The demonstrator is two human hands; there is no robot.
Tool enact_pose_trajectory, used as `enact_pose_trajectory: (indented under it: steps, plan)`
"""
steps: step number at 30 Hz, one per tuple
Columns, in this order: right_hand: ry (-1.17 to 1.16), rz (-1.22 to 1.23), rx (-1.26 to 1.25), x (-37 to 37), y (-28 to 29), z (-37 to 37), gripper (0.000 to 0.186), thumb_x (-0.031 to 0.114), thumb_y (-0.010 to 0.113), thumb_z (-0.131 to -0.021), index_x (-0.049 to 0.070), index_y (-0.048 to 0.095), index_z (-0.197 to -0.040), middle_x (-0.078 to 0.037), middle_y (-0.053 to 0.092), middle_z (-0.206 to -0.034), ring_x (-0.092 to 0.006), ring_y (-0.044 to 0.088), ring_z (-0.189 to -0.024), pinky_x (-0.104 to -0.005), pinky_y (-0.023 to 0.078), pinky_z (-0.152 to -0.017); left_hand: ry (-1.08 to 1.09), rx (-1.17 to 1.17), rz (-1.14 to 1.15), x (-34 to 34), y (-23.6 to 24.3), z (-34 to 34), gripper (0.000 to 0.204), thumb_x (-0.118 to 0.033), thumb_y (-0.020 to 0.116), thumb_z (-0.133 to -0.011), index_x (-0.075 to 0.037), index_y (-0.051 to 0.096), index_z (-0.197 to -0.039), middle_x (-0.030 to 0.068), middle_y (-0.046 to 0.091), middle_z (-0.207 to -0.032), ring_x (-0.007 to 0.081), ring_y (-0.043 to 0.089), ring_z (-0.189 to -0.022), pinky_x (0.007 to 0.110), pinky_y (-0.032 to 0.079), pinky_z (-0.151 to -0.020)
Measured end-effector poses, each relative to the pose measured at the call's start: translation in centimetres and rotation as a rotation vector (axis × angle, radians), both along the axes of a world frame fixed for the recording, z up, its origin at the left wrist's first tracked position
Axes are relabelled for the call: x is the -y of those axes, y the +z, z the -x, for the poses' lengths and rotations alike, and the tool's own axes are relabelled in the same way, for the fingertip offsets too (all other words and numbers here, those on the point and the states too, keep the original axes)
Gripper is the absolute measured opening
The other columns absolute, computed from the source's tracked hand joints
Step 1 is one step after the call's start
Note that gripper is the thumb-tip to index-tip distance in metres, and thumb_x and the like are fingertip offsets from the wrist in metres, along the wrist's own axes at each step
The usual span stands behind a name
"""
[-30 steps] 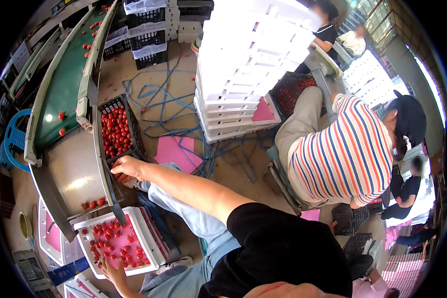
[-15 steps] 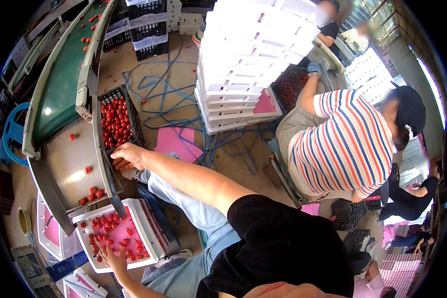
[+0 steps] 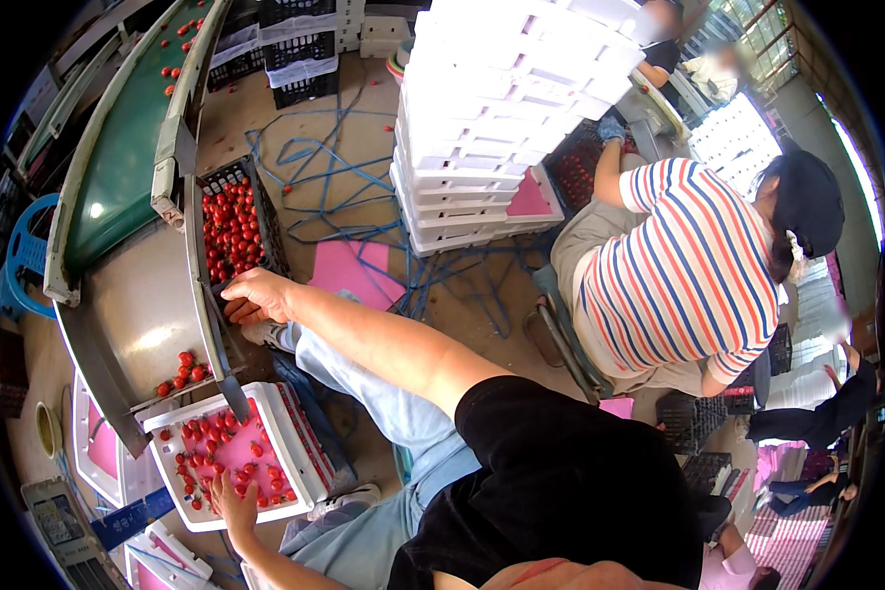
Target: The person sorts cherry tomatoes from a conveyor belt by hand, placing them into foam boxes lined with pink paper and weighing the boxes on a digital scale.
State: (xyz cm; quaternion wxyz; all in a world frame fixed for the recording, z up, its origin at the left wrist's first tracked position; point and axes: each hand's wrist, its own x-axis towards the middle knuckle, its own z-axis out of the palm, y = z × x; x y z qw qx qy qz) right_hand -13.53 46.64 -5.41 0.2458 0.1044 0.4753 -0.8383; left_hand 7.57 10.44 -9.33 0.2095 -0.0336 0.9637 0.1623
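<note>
My left hand (image 3: 234, 503) reaches over the near edge of a white tray (image 3: 303, 470) lined with pink paper. Its fingers are spread among small red tomatoes (image 3: 199, 442) lying loosely across the liner. Beside the near corner of a black crate (image 3: 273, 241) heaped with red tomatoes (image 3: 232, 228), my right hand (image 3: 258, 295) hangs with loosely bent fingers and no visible object in them. Between crate and tray slopes a metal chute (image 3: 143, 305). A small bunch of tomatoes (image 3: 184, 374) rests at its lower end, just above the tray.
A green conveyor belt (image 3: 133, 187) carrying scattered tomatoes leads down to the chute. White trays (image 3: 462, 167) stand in a tall stack beyond my right arm. Blue strapping (image 3: 334, 162) and pink paper (image 3: 349, 270) lie on the floor. A co-worker in a striped shirt (image 3: 678, 275) sits at right.
Two single tomatoes higher on the chute have rolled down to the bunch at its lower end. My left hand has shifted slightly over the tray; my right hand stays by the crate.
</note>
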Motion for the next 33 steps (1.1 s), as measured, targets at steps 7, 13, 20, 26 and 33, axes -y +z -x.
enact_pose_trajectory:
  steps: [7, 13, 20, 26, 33]
  plan:
    - [-0.014, -0.008, 0.008, -0.1, 0.3, -0.1, 0.019, 0.023, 0.067, -0.089, 0.006, 0.064, -0.099, -0.010, 0.069, -0.090, -0.0200, 0.067, -0.074, -0.0340, 0.056, -0.069, -0.052, 0.115, -0.104, -0.1, 0.0, 0.2, 0.074, -0.027, 0.072, -0.079, -0.002, 0.043, -0.142, 0.0224, 0.044, -0.144, 0.0379, 0.037, -0.137, 0.045, 0.030, -0.115]
    - [-0.024, -0.026, 0.006, -0.1, 0.0, -0.1, 0.017, 0.022, 0.068, -0.089, 0.008, 0.063, -0.098, -0.009, 0.068, -0.088, -0.0191, 0.067, -0.073, -0.0339, 0.056, -0.068, -0.067, 0.114, -0.107, -0.7, 0.8, 0.3, 0.072, -0.025, 0.072, -0.080, -0.001, 0.043, -0.142, 0.0227, 0.045, -0.143, 0.0376, 0.039, -0.136, 0.044, 0.033, -0.113]
    - [-0.021, -0.060, -0.002, 0.2, -0.2, 0.1, 0.018, 0.023, 0.069, -0.089, 0.009, 0.063, -0.099, -0.008, 0.067, -0.087, -0.0184, 0.066, -0.072, -0.0335, 0.055, -0.067, -0.072, 0.094, -0.126, -0.1, 0.8, 0.0, 0.071, -0.024, 0.071, -0.081, 0.000, 0.043, -0.141, 0.0236, 0.045, -0.142, 0.0386, 0.043, -0.132, 0.044, 0.036, -0.111]
    - [-0.012, -0.080, -0.030, 0.1, -0.2, 0.0, 0.017, 0.022, 0.068, -0.089, 0.009, 0.063, -0.098, -0.007, 0.067, -0.085, -0.0176, 0.066, -0.071, -0.0322, 0.055, -0.066, -0.078, 0.093, -0.127, -0.5, 1.3, 0.0, 0.070, -0.024, 0.071, -0.081, 0.000, 0.043, -0.141, 0.0241, 0.047, -0.141, 0.0383, 0.044, -0.132, 0.043, 0.037, -0.111]
    - [-0.021, -0.102, -0.031, 0.1, 0.1, -0.2, 0.017, 0.022, 0.068, -0.089, 0.008, 0.063, -0.098, -0.007, 0.068, -0.085, -0.0175, 0.066, -0.070, -0.0324, 0.056, -0.066, -0.075, 0.105, -0.131, -0.9, 1.8, 0.1, 0.072, -0.024, 0.071, -0.081, 0.001, 0.042, -0.142, 0.0244, 0.048, -0.140, 0.0390, 0.047, -0.129, 0.043, 0.038, -0.109]
